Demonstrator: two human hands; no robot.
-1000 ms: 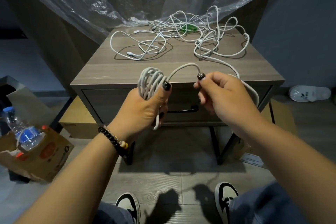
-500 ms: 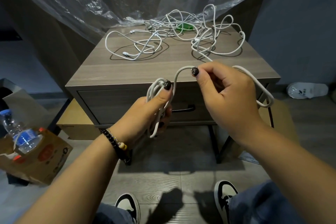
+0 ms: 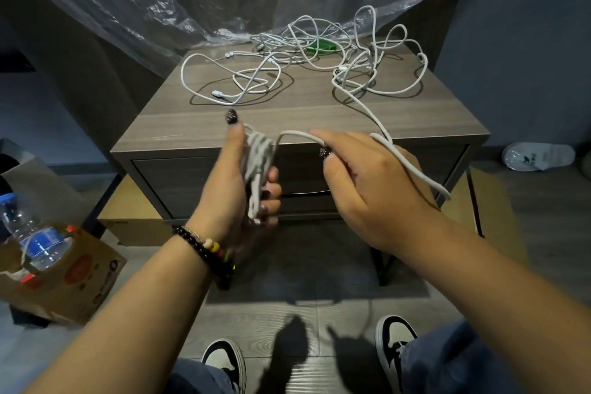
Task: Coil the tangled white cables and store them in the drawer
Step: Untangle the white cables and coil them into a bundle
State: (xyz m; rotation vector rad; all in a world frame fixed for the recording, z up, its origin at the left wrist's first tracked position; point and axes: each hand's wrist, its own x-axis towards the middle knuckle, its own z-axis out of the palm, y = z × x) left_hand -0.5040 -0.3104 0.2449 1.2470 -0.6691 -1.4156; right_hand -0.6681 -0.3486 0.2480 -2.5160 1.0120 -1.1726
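Cable coiling in progress. The left hand (image 3: pixel 238 182) grips a partly wound coil (image 3: pixel 258 158) of white cable in front of the closed drawer (image 3: pixel 377 170); the right hand (image 3: pixel 367 182) holds the free run of cable (image 3: pixel 412 166), which trails back to the tangled cables (image 3: pixel 319 55) on the tabletop (image 3: pixel 300 115). The cable appears light, limp and smooth, so it probably snags on neighbouring loops; best held near the coil, feeding short lengths.

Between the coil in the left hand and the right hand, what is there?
In the head view, one short arching stretch of white cable bridges the gap from the coil in the left hand to the right hand; behind it is the closed drawer.
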